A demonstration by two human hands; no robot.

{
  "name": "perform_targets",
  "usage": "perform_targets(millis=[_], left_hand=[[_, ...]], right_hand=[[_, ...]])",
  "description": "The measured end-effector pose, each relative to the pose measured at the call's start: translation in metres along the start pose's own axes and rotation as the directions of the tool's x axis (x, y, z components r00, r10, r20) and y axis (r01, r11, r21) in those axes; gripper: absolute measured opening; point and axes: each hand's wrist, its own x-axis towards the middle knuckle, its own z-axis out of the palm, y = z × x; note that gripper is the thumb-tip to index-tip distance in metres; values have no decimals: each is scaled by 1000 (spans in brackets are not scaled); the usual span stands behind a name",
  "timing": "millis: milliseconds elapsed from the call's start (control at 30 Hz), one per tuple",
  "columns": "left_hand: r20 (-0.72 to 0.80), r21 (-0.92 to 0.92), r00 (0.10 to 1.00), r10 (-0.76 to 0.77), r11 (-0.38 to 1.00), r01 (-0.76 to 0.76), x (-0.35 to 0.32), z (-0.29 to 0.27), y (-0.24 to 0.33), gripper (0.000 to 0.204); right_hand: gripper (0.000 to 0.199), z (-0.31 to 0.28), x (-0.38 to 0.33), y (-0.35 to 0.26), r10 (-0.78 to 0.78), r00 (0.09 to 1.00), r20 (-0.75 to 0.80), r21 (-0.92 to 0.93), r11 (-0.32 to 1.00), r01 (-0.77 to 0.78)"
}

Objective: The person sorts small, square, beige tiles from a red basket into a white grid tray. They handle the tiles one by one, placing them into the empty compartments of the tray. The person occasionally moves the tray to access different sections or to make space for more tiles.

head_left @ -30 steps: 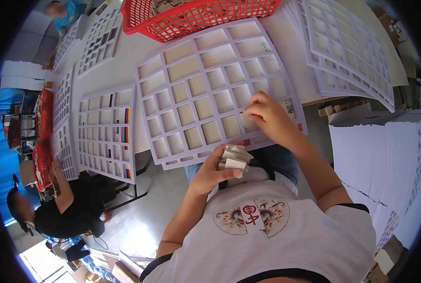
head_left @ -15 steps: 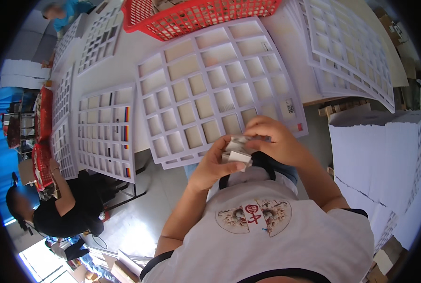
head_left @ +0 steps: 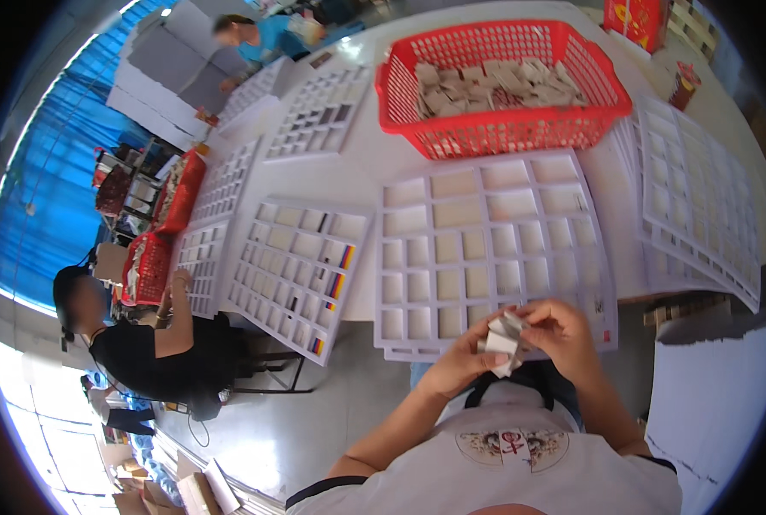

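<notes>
While our left hand (head_left: 462, 366) is closed around a small bunch of pale, flat-sided pieces (head_left: 503, 345) in front of our body, by the near edge of the gridded white tray (head_left: 483, 202), our right hand (head_left: 565, 336) has its fingers bent to the bunch's right side — whether they pinch a piece, we cannot tell. We judge the pieces light, fairly stiff and card-like, apt to crease if squeezed — best held lightly by their edges, between thumb and fingertips.
</notes>
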Motion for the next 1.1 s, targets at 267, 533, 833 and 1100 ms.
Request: perform_targets(millis=[267, 533, 833, 1100], left_hand=[[-16, -114, 983, -185, 977, 182, 5, -5, -5, 54], [86, -151, 947, -310, 935, 320, 13, -4, -9, 48], [-31, -201, 978, -204, 960, 194, 24, 10, -14, 45], [-75, -62, 964, -255, 966, 250, 19, -4, -18, 46]], right_hand=[[11, -1, -8, 7, -280, 957, -73, -362, 901, 237], [8, -10, -16, 27, -321, 927, -193, -274, 925, 264], [33, -13, -12, 25, -672, 733, 104, -796, 386, 467], [21, -77, 11, 34, -102, 914, -392, -463, 881, -100]])
